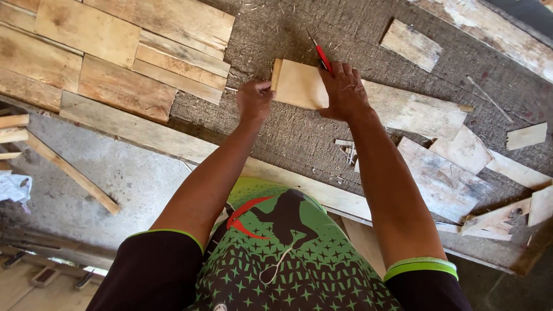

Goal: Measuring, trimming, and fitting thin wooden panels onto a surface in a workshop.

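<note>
Two bare hands meet over a small pale wood piece (299, 85) lying flat on the rough grey-brown workbench (299, 138). Left hand (254, 99): fingers curled tight into a near fist, knuckles against the left edge of the wood piece, pinching or bracing that edge; which of the two cannot be told. Right hand (344, 89): palm down, pressed flat on the right part of the wood piece, with a red pencil (322, 56) gripped between the fingers, its tip pointing up and away from the body.

The wood piece overlaps the end of a longer weathered board (415, 112) that runs off to the right beneath the right hand.

Further right, several flat offcuts (449, 173) lie scattered, some overlapping, well apart from the hands. One small offcut (410, 45) sits alone above the long board. A few nails (348, 151) lie loose on the bench just beside the right forearm.

Upper left: a stack of planks (115, 52) laid side by side, near the left hand but not touching it.

No containers in view; every piece lies loose on the bench top.

Below the bench edge, concrete floor (132, 178) with thin wooden strips (69, 170) lying on it.
</note>
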